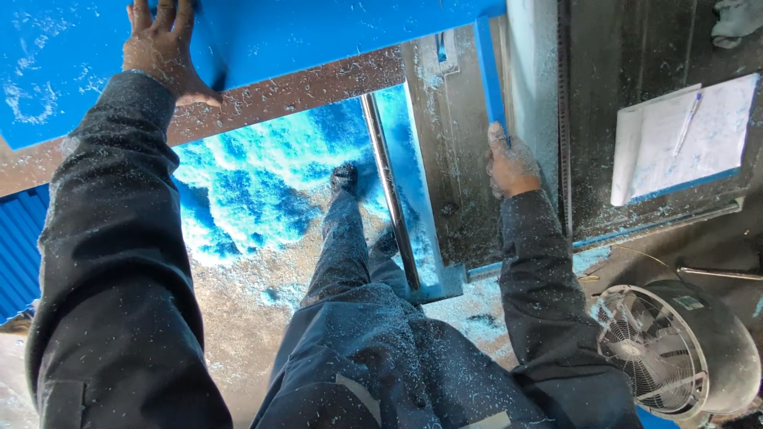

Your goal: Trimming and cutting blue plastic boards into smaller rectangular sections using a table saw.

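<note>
While the big blue panel [302, 32] spans the machine table's [461, 159] far edge, I see my left hand [163, 52] flat and open on it, my right hand [510, 163] gripping a narrow blue strip [490, 71] along its right edge.

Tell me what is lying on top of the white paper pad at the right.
A pen with a blue cap lies slanted on the paper pad. The pad rests on a dark, dusty surface; what is beneath its sheets is covered and cannot be seen.
</note>
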